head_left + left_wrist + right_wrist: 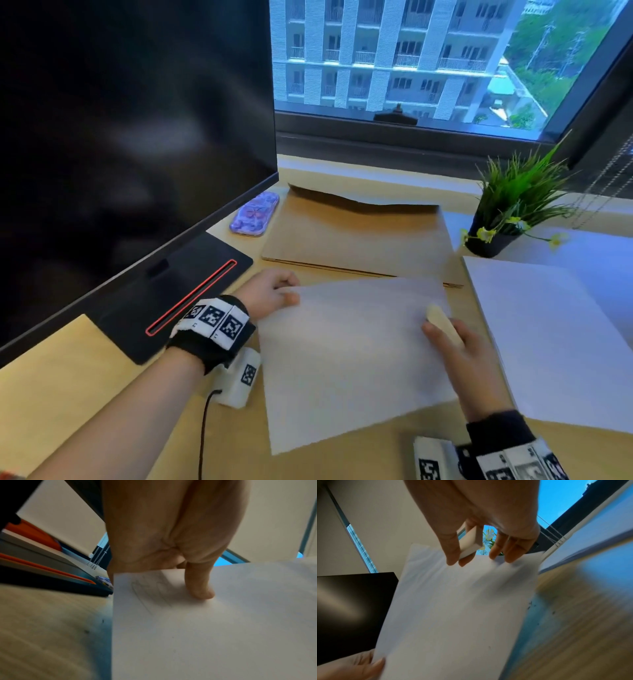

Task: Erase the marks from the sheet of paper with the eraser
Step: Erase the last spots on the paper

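We are pinching the thin white sheet of paper (349,356) at its far corner in our left hand (270,291); our right hand (459,349) is gripping the pale rectangular eraser (470,543), its long axis pointing down at the sheet's far edge. Faint pencil marks (149,588) are lying beside our left thumb, so we are probably needing short, light strokes there.
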A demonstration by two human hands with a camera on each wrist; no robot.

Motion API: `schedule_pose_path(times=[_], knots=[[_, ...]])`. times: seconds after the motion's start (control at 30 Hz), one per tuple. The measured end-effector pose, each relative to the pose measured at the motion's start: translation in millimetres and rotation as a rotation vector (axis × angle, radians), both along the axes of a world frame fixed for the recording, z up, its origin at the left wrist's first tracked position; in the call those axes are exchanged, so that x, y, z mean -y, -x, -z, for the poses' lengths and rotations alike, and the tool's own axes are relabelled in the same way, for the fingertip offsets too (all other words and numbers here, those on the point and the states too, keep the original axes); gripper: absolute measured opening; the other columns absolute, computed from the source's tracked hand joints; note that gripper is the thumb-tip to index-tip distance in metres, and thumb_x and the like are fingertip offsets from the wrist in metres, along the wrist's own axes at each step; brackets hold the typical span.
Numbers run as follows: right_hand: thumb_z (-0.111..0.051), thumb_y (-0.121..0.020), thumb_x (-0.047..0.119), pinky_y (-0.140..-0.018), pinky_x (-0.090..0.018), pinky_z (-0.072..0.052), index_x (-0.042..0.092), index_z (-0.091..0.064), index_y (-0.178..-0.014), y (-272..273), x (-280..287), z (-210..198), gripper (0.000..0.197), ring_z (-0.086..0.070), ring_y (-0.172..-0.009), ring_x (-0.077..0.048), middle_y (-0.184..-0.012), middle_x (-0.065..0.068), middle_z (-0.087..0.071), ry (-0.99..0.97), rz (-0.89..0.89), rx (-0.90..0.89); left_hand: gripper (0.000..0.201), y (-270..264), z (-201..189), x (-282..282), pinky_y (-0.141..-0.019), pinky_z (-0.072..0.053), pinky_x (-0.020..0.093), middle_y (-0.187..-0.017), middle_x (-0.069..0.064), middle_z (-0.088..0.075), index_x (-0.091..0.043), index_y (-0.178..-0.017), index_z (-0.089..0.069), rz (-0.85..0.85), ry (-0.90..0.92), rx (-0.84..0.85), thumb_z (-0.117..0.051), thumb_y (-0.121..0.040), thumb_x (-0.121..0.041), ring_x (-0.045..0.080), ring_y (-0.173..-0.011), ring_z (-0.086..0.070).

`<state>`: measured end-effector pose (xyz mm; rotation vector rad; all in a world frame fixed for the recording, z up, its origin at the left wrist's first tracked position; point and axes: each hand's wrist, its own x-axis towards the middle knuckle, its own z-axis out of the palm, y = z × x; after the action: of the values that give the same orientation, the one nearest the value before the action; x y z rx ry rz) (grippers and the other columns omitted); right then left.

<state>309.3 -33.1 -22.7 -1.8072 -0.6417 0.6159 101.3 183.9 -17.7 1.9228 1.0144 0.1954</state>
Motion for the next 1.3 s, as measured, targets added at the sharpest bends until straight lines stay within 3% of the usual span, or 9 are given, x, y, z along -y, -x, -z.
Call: schedule_pose_path(times=[0.13,0.3,0.4,0.5,0.57,0.63,0.8,1.13,1.3], knots=[[-0.071,-0.081,0.021,-0.090,-0.029,-0.033,0.021,-0.065,-0.083,-5,8,-11,0.007,-0.042,-0.110,-0.019,-0.111,0.001,-0.046,0.009,0.095,0.149,0.016,12,-18,-1,-0.069,-0.050,0.016,-0.089,-0.005,-0.066,-0.020,-0.087,-0.057,0.015,0.087,0.138,-0.058,-0.090,-0.004,0.004,-0.076,-0.063],[-0.074,-0.075,0.036,-0.107,-0.044,-0.032,0.025,-0.072,-0.084,-13,7,2,0.015,-0.035,-0.129,-0.013,-0.137,0.003,-0.038,-0.002,0.087,0.020,0.015,20,-22,-2,-0.083,-0.050,0.027,-0.090,-0.003,-0.068,-0.021,-0.092,-0.062,-0.023,0.103,0.256,-0.061,-0.089,-0.006,0.009,-0.080,-0.064],[-0.074,-0.076,0.028,-0.099,-0.047,-0.041,0.015,-0.071,-0.071,-14,-1,2,0.015,-0.048,-0.114,-0.026,-0.118,-0.012,-0.051,-0.165,0.108,-0.229,0.016,22,-24,2,-0.079,-0.046,0.025,-0.080,-0.008,-0.067,-0.020,-0.089,-0.062,-0.085,0.138,0.365,-0.065,-0.074,-0.024,0.004,-0.074,-0.061],[-0.081,-0.062,0.028,-0.085,-0.042,-0.042,0.008,-0.064,-0.073,-10,-7,-12,0.029,-0.048,-0.094,-0.025,-0.093,-0.010,-0.047,-0.241,0.012,-0.378,0.028,24,-25,3,-0.081,-0.049,0.027,-0.093,0.005,-0.068,-0.012,-0.097,-0.061,-0.136,0.216,0.468,-0.063,-0.072,-0.022,0.010,-0.082,-0.064],[-0.081,-0.060,0.032,-0.081,-0.041,-0.037,0.010,-0.061,-0.070,-5,-13,-25,0.032,-0.045,-0.087,-0.023,-0.083,-0.006,-0.045,-0.245,-0.051,-0.319,0.024,24,-27,5,-0.081,-0.052,0.026,-0.097,0.004,-0.071,-0.012,-0.103,-0.061,-0.156,0.260,0.508,-0.067,-0.080,-0.013,0.013,-0.087,-0.066],[-0.074,-0.075,0.024,-0.078,-0.034,-0.038,0.014,-0.062,-0.068,-1,-19,-40,0.017,-0.050,-0.080,-0.018,-0.074,0.001,-0.054,-0.244,-0.076,-0.205,0.019,23,-30,9,-0.075,-0.054,0.021,-0.093,0.000,-0.073,-0.012,-0.106,-0.061,-0.182,0.285,0.540,-0.057,-0.089,-0.004,0.011,-0.084,-0.068],[-0.069,-0.082,0.016,-0.066,-0.006,-0.044,0.025,-0.071,-0.081,8,-28,-76,0.009,-0.057,-0.070,0.006,-0.085,0.002,-0.066,-0.289,-0.095,0.093,0.020,18,-40,18,-0.070,-0.055,0.016,-0.080,-0.009,-0.074,-0.013,-0.097,-0.063,-0.240,0.217,0.590,-0.053,-0.090,0.002,0.003,-0.076,-0.069],[-0.071,-0.080,0.011,-0.079,-0.027,-0.048,0.027,-0.069,-0.075,17,-30,-63,0.017,-0.060,-0.081,-0.010,-0.089,-0.004,-0.067,-0.185,-0.171,0.166,0.026,20,-15,37,-0.098,-0.046,0.038,-0.114,0.009,-0.065,-0.013,-0.112,-0.060,-0.281,0.149,0.332,-0.060,-0.088,-0.001,0.021,-0.107,-0.061],[-0.071,-0.081,0.016,-0.076,-0.030,-0.043,0.030,-0.068,-0.076,4,-37,-75,0.016,-0.053,-0.082,-0.019,-0.089,-0.011,-0.063,-0.242,-0.127,0.226,0.022,19,-22,39,-0.092,-0.051,0.034,-0.110,0.005,-0.066,-0.015,-0.110,-0.060,-0.239,0.185,0.308,-0.058,-0.091,-0.005,0.017,-0.100,-0.064]])
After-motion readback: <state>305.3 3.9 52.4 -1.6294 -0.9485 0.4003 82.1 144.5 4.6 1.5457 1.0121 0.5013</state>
